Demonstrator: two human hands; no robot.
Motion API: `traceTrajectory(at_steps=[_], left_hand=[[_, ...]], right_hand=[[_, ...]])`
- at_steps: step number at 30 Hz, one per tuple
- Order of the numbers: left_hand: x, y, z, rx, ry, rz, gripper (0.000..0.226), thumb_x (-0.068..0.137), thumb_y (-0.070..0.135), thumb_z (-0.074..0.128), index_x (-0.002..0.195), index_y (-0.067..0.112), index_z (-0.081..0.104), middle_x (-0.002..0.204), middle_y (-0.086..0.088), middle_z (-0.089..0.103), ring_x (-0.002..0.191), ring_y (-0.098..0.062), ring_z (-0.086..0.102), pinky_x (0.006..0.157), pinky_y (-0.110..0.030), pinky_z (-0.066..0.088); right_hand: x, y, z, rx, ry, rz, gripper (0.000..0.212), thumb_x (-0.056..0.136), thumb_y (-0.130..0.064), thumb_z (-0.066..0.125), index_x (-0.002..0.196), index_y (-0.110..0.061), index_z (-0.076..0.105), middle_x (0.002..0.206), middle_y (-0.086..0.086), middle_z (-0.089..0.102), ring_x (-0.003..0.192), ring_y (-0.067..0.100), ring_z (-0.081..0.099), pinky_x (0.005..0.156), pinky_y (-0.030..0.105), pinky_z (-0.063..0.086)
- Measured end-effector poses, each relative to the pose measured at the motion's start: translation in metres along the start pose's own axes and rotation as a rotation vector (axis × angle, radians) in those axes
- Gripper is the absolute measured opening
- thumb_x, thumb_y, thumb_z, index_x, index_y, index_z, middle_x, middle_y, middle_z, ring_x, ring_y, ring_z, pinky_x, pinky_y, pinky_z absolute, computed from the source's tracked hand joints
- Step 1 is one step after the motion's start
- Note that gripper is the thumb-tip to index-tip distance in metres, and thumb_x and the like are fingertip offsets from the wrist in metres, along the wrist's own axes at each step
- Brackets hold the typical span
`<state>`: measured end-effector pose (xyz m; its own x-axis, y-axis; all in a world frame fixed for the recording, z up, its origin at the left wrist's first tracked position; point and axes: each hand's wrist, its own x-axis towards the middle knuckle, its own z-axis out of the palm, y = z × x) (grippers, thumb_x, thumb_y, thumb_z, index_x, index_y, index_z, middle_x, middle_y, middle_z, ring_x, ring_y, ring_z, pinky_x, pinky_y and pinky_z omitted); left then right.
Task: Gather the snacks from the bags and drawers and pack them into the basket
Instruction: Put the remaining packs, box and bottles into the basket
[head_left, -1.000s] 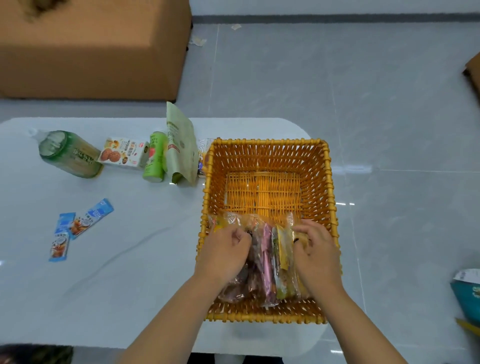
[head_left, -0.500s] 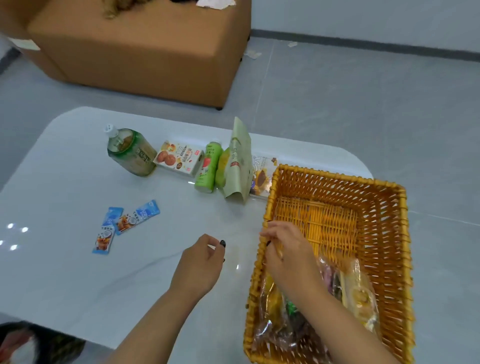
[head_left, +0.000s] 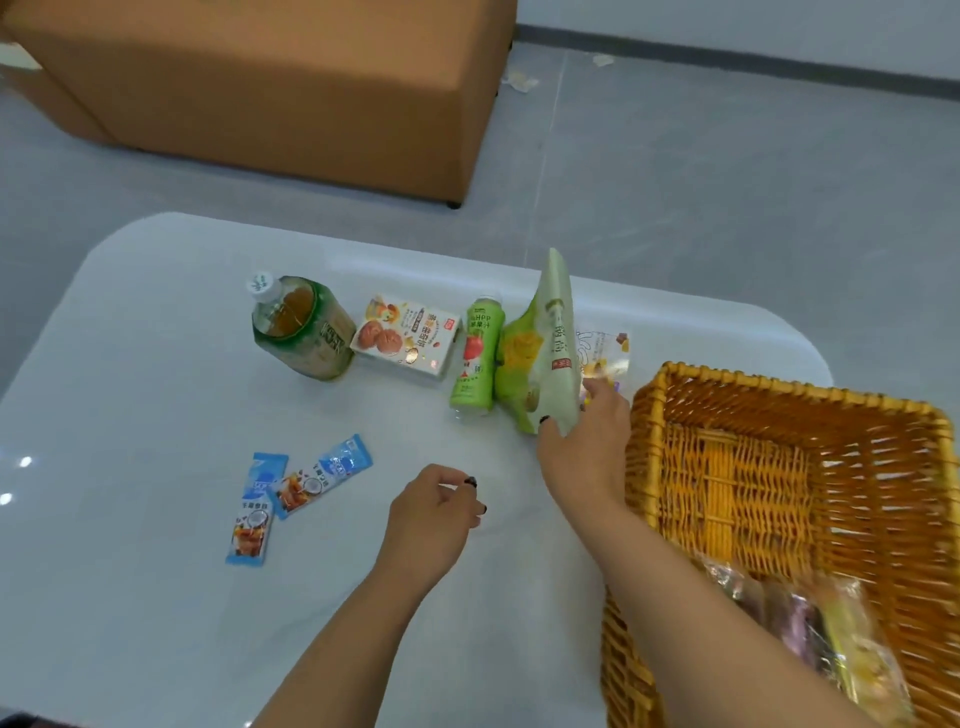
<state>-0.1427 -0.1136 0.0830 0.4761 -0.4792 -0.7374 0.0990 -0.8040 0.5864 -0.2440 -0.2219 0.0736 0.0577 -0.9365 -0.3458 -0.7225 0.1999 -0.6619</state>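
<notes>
Wicker basket (head_left: 779, 467) sits by my right hand (head_left: 587, 447), which pinches the green pouch (head_left: 545, 353) just left of it; my left hand (head_left: 431, 519) hovers farther left, fingers loosely curled, holding nothing.

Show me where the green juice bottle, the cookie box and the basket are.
green juice bottle (head_left: 477, 353): head view, on its label.
cookie box (head_left: 405, 338): head view, on its printed top face.
basket (head_left: 644, 415): head view, on its left rim.

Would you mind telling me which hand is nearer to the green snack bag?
The right hand: its fingers touch the green snack bag at its lower edge. The left hand hangs over the table, nearer the person, apart from it.
</notes>
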Motion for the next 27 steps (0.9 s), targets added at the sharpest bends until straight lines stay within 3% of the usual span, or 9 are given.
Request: traceTrajectory(at_steps=[2, 4, 7, 11, 13, 17, 21, 24, 27], left_hand=[[0.009, 0.011, -0.005, 0.01, -0.032, 0.011, 0.008, 0.094, 0.02, 0.053, 0.097, 0.021, 0.06, 0.09, -0.001, 0.073, 0.083, -0.012, 0.07, 0.082, -0.036, 0.054], [0.019, 0.022, -0.013, 0.023, -0.053, 0.022, 0.008, 0.094, 0.021, 0.052, 0.096, 0.022, 0.06, 0.09, 0.0, 0.073, 0.084, -0.012, 0.07, 0.086, -0.038, 0.056], [0.034, 0.036, -0.033, 0.048, -0.074, 0.052, 0.008, 0.095, 0.019, 0.053, 0.094, 0.023, 0.059, 0.09, -0.002, 0.073, 0.085, -0.014, 0.07, 0.084, -0.04, 0.055], [0.047, 0.046, -0.056, 0.061, -0.071, 0.078, 0.009, 0.095, 0.017, 0.052, 0.098, 0.021, 0.06, 0.091, -0.001, 0.073, 0.086, -0.013, 0.07, 0.087, -0.041, 0.054], [0.052, 0.046, -0.061, 0.053, -0.068, 0.071, 0.01, 0.094, 0.016, 0.053, 0.098, 0.021, 0.06, 0.088, 0.002, 0.074, 0.084, -0.011, 0.07, 0.088, -0.041, 0.055], [0.055, 0.034, -0.061, 0.03, -0.081, 0.04, 0.013, 0.093, 0.012, 0.053, 0.1, 0.021, 0.06, 0.089, 0.002, 0.073, 0.083, -0.01, 0.07, 0.086, -0.041, 0.056], [0.05, 0.025, -0.061, 0.044, -0.082, 0.042, 0.021, 0.096, 0.016, 0.054, 0.115, 0.023, 0.05, 0.101, 0.003, 0.065, 0.089, -0.009, 0.068, 0.08, -0.036, 0.056], [0.04, 0.027, -0.058, 0.044, -0.052, 0.042, 0.04, 0.095, 0.015, 0.057, 0.13, 0.023, 0.038, 0.099, 0.006, 0.063, 0.097, -0.014, 0.065, 0.089, -0.04, 0.055], [0.022, 0.037, -0.05, 0.052, -0.037, 0.056, 0.056, 0.093, 0.016, 0.058, 0.141, 0.022, 0.03, 0.101, 0.007, 0.064, 0.1, -0.016, 0.064, 0.094, -0.045, 0.052]], right_hand=[[0.011, -0.004, 0.008, -0.002, -0.004, 0.067, 0.061, 0.088, -0.011, 0.063, 0.142, -0.009, 0.034, 0.15, 0.008, 0.03, 0.137, 0.025, 0.03, 0.109, 0.035, 0.032], [0.02, -0.009, 0.013, -0.018, -0.025, 0.108, 0.057, 0.088, -0.011, 0.062, 0.139, -0.008, 0.038, 0.153, 0.008, 0.029, 0.137, 0.025, 0.032, 0.104, 0.034, 0.036], [0.03, -0.023, 0.017, -0.034, -0.049, 0.207, 0.044, 0.088, -0.011, 0.058, 0.13, -0.012, 0.043, 0.135, 0.008, 0.048, 0.117, 0.029, 0.052, 0.085, 0.035, 0.044], [0.036, -0.032, 0.02, -0.152, -0.134, 0.263, 0.046, 0.093, -0.013, 0.052, 0.135, -0.011, 0.036, 0.136, 0.008, 0.047, 0.121, 0.033, 0.05, 0.083, 0.035, 0.04], [0.039, -0.036, 0.025, -0.162, -0.129, 0.242, 0.044, 0.092, -0.007, 0.049, 0.135, -0.009, 0.038, 0.139, 0.014, 0.045, 0.123, 0.036, 0.047, 0.09, 0.04, 0.044], [0.039, -0.048, 0.026, -0.122, -0.111, 0.192, 0.047, 0.092, 0.0, 0.045, 0.137, -0.009, 0.044, 0.136, 0.015, 0.046, 0.128, 0.032, 0.041, 0.093, 0.037, 0.041], [0.034, -0.047, 0.022, -0.065, -0.107, 0.157, 0.042, 0.09, 0.001, 0.044, 0.129, -0.011, 0.051, 0.113, 0.008, 0.054, 0.107, 0.028, 0.051, 0.077, 0.03, 0.045], [0.028, -0.041, 0.004, -0.013, -0.143, 0.121, 0.032, 0.089, -0.001, 0.046, 0.108, -0.026, 0.053, 0.119, 0.007, 0.058, 0.107, 0.025, 0.052, 0.069, 0.028, 0.051], [0.02, -0.045, -0.032, -0.038, -0.215, 0.004, 0.028, 0.09, -0.002, 0.049, 0.104, -0.025, 0.054, 0.097, -0.004, 0.06, 0.085, 0.015, 0.054, 0.059, 0.023, 0.044]])
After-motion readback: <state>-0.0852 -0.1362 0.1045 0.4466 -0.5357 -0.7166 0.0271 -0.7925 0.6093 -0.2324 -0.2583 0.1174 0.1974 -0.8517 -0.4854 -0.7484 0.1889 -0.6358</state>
